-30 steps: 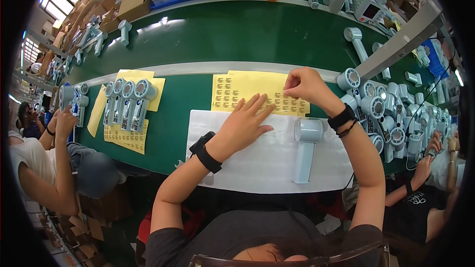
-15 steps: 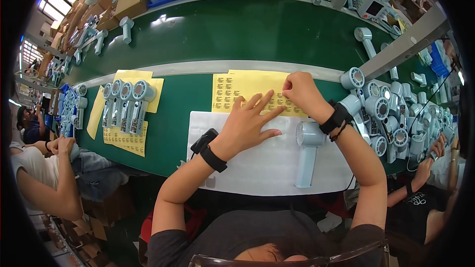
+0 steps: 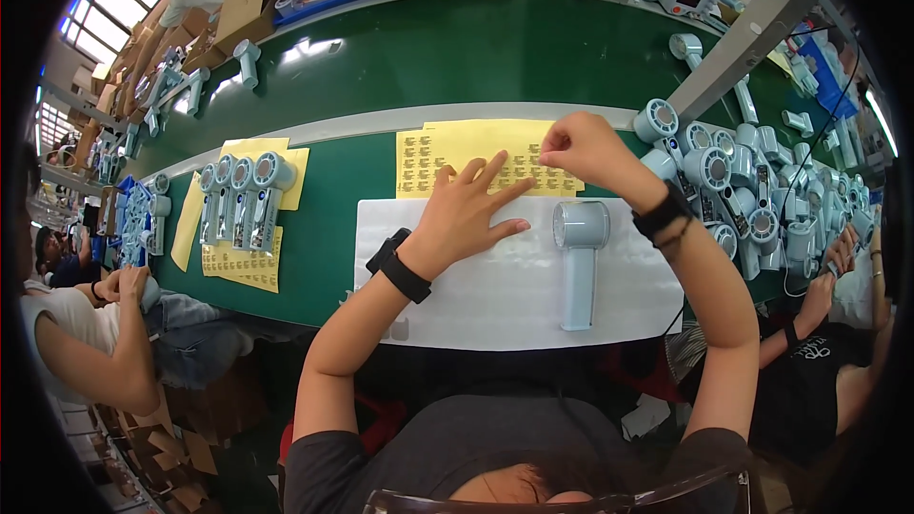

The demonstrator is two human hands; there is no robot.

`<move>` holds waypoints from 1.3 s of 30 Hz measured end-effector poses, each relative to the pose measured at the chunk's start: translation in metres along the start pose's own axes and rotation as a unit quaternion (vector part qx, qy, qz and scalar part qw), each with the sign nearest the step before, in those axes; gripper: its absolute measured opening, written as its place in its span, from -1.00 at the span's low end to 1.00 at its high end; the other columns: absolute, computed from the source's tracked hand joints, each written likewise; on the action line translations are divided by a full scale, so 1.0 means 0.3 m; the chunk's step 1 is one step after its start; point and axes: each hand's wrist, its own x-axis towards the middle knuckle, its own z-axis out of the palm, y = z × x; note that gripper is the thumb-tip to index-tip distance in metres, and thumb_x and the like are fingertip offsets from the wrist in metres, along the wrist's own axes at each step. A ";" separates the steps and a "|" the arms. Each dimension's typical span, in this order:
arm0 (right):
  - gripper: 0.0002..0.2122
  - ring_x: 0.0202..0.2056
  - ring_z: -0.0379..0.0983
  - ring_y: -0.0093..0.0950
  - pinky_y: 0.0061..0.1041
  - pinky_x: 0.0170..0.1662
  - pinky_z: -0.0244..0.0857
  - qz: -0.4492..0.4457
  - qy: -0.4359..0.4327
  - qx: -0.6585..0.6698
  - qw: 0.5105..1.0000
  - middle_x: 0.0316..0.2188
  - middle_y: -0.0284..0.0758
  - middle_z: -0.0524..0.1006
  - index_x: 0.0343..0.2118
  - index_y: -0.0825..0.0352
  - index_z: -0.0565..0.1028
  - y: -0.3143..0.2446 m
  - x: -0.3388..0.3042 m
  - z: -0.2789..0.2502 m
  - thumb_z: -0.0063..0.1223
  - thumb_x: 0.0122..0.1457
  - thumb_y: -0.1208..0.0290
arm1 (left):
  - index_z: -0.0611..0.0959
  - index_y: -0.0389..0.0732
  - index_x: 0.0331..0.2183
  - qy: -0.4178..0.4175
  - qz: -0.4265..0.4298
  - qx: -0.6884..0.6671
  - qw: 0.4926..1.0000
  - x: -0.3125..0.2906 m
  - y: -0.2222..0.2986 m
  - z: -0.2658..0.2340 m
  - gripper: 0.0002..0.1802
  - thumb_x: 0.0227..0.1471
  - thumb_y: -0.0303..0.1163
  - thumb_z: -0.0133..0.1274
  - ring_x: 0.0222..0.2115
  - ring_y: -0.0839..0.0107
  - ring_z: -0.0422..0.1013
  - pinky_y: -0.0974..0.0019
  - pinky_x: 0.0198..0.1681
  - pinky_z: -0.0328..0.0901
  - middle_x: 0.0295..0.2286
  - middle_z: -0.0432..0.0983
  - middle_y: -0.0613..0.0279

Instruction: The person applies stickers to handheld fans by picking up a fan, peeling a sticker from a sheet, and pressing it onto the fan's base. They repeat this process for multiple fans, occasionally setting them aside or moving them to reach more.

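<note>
A yellow sheet of small printed labels (image 3: 466, 138) lies along the far edge of a white mat (image 3: 447, 309). My left hand (image 3: 462, 214) rests on its lower part with fingers spread. Over the sheet's right side, my right hand (image 3: 588, 150) is closed in a pinch, thumb and forefinger together; anything between the fingertips is too small to make out. Nearer to me, a pale blue handheld fan (image 3: 579, 271) lies on the mat, its round head away from me and its handle toward me. Neither hand touches it.
Several similar fans (image 3: 243, 192) lie side by side on yellow sheets at the left. A large pile of fans (image 3: 728, 171) stands at the right, by a slanted metal post (image 3: 747, 38). Beyond a pale rail runs a green surface (image 3: 409, 57). Co-workers sit on both sides.
The whole view has shifted a little. My right forearm has moved right, clear of the fan head, with its hand still pinched over the sheet. My left hand remains spread on the labels.
</note>
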 end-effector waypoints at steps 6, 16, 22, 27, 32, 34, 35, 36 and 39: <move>-0.94 -0.43 0.54 -0.09 -0.24 -0.31 0.44 -0.047 0.013 -0.122 0.991 -0.56 -0.05 0.57 -0.60 0.39 0.60 0.084 0.147 0.124 0.18 -0.16 0.52 | 0.47 0.35 0.14 0.002 -0.009 -0.013 1.000 0.005 0.012 0.011 -0.38 0.09 0.31 -0.12 0.03 0.23 0.31 -0.05 -0.02 0.20 0.21 0.23 0.08; -0.92 -0.42 0.53 -0.15 -0.24 -0.31 0.40 -0.013 -0.008 -0.075 0.997 -0.56 -0.10 0.56 -0.62 0.39 0.58 0.065 0.157 0.124 0.22 -0.17 0.49 | 0.49 0.36 0.12 0.040 -0.010 0.007 0.999 -0.006 0.003 0.021 -0.37 0.08 0.34 -0.12 0.01 0.27 0.32 -0.07 -0.04 0.20 0.20 0.24 0.06; -0.92 -0.40 0.52 -0.12 -0.23 -0.30 0.39 -0.079 0.078 -0.182 0.977 -0.54 -0.07 0.56 -0.59 0.40 0.60 0.064 0.131 0.175 0.22 -0.12 0.50 | 0.46 0.39 0.15 0.005 -0.022 -0.021 1.000 0.002 0.006 0.012 -0.38 0.08 0.30 -0.09 0.04 0.23 0.30 -0.10 0.02 0.16 0.23 0.19 0.08; -0.91 -0.41 0.54 -0.22 -0.34 -0.31 0.40 -0.042 0.011 -0.137 0.990 -0.52 -0.12 0.57 -0.55 0.41 0.61 0.038 0.111 0.133 0.24 -0.10 0.50 | 0.46 0.41 0.15 -0.011 -0.029 -0.035 0.999 0.005 0.015 0.007 -0.38 0.07 0.29 -0.06 0.06 0.20 0.28 -0.10 0.04 0.15 0.24 0.17 0.09; -0.84 -0.45 0.55 -0.31 -0.40 -0.34 0.40 -0.014 -0.062 0.060 0.996 -0.58 -0.18 0.58 -0.48 0.43 0.62 -0.008 0.015 -0.037 0.29 -0.07 0.43 | 0.50 0.36 0.12 0.022 -0.006 -0.012 1.000 0.003 0.025 0.018 -0.38 0.07 0.32 -0.09 0.03 0.23 0.31 -0.05 -0.05 0.20 0.19 0.23 0.02; -0.90 -0.37 0.50 -0.54 -0.56 -0.27 0.38 0.012 -0.082 0.144 0.986 -0.46 -0.37 0.56 -0.47 0.39 0.58 -0.041 -0.061 -0.121 0.26 0.00 0.48 | 0.50 0.32 0.12 0.021 -0.010 -0.002 1.000 -0.002 0.015 0.018 -0.38 0.07 0.30 -0.06 0.04 0.21 0.30 -0.06 -0.03 0.21 0.20 0.21 0.02; -0.90 -0.37 0.50 -0.54 -0.56 -0.27 0.38 0.021 -0.078 0.143 0.986 -0.46 -0.37 0.56 -0.47 0.39 0.58 -0.061 -0.121 -0.161 0.26 0.00 0.48 | 0.50 0.30 0.12 0.022 -0.007 -0.001 1.000 0.000 0.016 0.023 -0.37 0.06 0.28 -0.05 0.05 0.20 0.29 -0.07 -0.02 0.21 0.20 0.20 0.02; -0.91 -0.31 0.50 -0.53 -0.54 -0.25 0.39 0.025 -0.082 0.148 0.985 -0.37 -0.36 0.54 -0.44 0.37 0.57 -0.083 -0.193 -0.185 0.25 0.02 0.49 | 0.50 0.30 0.12 0.018 -0.004 -0.007 1.000 -0.010 0.016 0.023 -0.37 0.06 0.28 -0.05 0.05 0.20 0.29 -0.07 -0.02 0.21 0.20 0.20 0.02; -0.90 -0.14 0.44 -0.51 -0.50 -0.17 0.42 0.035 -0.127 0.147 0.980 -0.17 -0.33 0.45 -0.40 0.32 0.55 -0.038 -0.411 -0.158 0.26 0.05 0.49 | 0.47 0.23 0.14 0.035 -0.029 -0.008 0.999 -0.010 0.033 0.014 -0.38 0.05 0.13 0.08 0.12 0.20 0.25 -0.08 0.06 0.19 0.23 0.16 0.03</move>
